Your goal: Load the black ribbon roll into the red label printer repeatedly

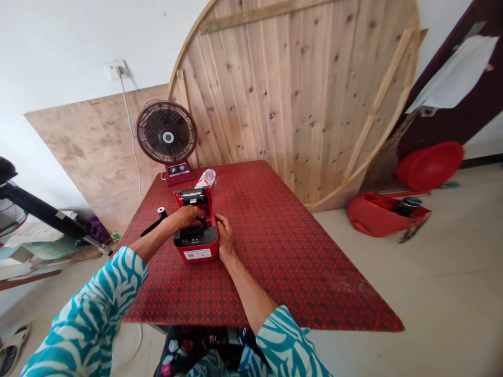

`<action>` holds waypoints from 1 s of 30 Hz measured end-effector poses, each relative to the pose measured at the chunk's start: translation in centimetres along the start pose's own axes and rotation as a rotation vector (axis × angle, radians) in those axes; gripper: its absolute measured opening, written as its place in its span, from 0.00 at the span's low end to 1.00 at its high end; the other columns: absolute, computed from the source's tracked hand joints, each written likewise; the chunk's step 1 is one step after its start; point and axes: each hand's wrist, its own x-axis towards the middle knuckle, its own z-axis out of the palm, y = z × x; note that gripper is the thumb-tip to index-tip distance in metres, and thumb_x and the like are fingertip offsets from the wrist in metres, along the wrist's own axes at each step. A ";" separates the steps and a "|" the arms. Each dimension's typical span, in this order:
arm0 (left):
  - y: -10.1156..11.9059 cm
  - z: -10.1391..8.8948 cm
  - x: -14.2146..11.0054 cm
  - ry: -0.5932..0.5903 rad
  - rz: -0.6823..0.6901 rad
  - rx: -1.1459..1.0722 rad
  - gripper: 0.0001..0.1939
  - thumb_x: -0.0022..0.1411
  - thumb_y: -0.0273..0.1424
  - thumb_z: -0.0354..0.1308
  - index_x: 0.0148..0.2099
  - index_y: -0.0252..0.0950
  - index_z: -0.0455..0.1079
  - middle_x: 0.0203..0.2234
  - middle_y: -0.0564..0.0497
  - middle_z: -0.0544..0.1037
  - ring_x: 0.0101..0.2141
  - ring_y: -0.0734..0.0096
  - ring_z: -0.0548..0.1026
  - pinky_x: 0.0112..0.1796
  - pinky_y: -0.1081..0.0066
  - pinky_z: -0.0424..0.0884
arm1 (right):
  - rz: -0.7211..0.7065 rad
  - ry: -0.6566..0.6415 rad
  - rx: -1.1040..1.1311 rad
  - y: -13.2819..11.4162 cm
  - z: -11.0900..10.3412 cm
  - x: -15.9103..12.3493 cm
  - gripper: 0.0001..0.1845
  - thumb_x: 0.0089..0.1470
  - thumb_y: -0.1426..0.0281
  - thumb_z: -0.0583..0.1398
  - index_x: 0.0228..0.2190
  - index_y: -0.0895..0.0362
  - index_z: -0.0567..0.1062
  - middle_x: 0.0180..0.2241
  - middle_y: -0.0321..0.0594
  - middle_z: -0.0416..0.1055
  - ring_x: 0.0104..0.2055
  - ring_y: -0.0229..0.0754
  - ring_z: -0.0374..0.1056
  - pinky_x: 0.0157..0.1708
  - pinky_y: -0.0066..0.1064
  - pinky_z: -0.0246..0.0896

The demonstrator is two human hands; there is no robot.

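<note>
A red and black label printer [198, 238] stands on the table with its lid raised, showing a dark roller [192, 197] under the lid. My left hand [188, 216] reaches over its left side into the open compartment; the fingers are bent downward and closed. Their tips, and whatever they hold, are hidden inside. On the printer's right side my right hand [225, 235] is closed around the red casing, thumb side toward me. Left of the printer lies a small white-ended roll [161, 211] beside a black strip [151, 229].
Behind the printer a clear plastic bottle [206, 178] lies on the red patterned table [275, 235]. A maroon fan [167, 136] stands at the back left corner. A large round wooden board [291, 94] leans on the wall. Red bag [377, 212] and red basin [430, 165] sit on the floor.
</note>
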 end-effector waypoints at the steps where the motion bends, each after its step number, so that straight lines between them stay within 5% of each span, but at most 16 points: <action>1: -0.3 0.1 -0.6 0.033 0.034 -0.060 0.11 0.59 0.30 0.59 0.44 0.38 0.75 0.41 0.49 0.81 0.43 0.64 0.78 0.42 0.73 0.71 | 0.001 -0.001 0.007 0.0 0.0 0.0 0.19 0.50 0.60 0.56 0.42 0.52 0.75 0.43 0.38 0.75 0.50 0.46 0.67 0.50 0.39 0.60; 5: -1.1 1.6 -5.0 0.410 0.075 -0.363 0.15 0.65 0.37 0.52 0.47 0.38 0.75 0.43 0.48 0.80 0.43 0.64 0.78 0.46 0.69 0.71 | 0.004 -0.009 0.029 0.1 0.0 -0.1 0.18 0.51 0.60 0.56 0.41 0.52 0.76 0.42 0.38 0.76 0.49 0.45 0.67 0.49 0.37 0.61; 8: -0.7 3.4 -8.6 0.567 0.065 -0.487 0.17 0.66 0.41 0.51 0.49 0.38 0.73 0.42 0.46 0.80 0.41 0.64 0.78 0.45 0.67 0.72 | 0.009 -0.003 0.044 0.1 0.0 -0.1 0.18 0.51 0.60 0.56 0.41 0.52 0.76 0.42 0.38 0.76 0.48 0.45 0.67 0.47 0.36 0.61; 15: 1.3 6.5 -10.6 0.747 0.135 -0.458 0.20 0.60 0.41 0.61 0.52 0.38 0.71 0.45 0.44 0.78 0.47 0.60 0.75 0.49 0.60 0.70 | 0.009 -0.006 0.055 0.6 -0.2 0.1 0.20 0.49 0.58 0.57 0.41 0.53 0.76 0.39 0.37 0.77 0.44 0.44 0.69 0.43 0.35 0.62; 24: 1.5 5.7 -9.3 0.803 0.148 -0.380 0.08 0.64 0.33 0.56 0.43 0.39 0.75 0.37 0.48 0.80 0.39 0.66 0.77 0.45 0.64 0.70 | 0.012 -0.015 0.036 0.0 -0.3 -0.3 0.20 0.49 0.58 0.57 0.42 0.54 0.76 0.38 0.37 0.77 0.43 0.44 0.69 0.42 0.35 0.63; 30: 1.7 6.0 -9.2 0.860 0.130 -0.380 0.07 0.64 0.32 0.55 0.40 0.40 0.74 0.35 0.50 0.81 0.38 0.66 0.77 0.50 0.60 0.68 | 0.022 -0.012 0.037 -0.2 -0.3 -0.4 0.20 0.49 0.59 0.57 0.42 0.54 0.76 0.39 0.38 0.77 0.43 0.44 0.69 0.42 0.35 0.62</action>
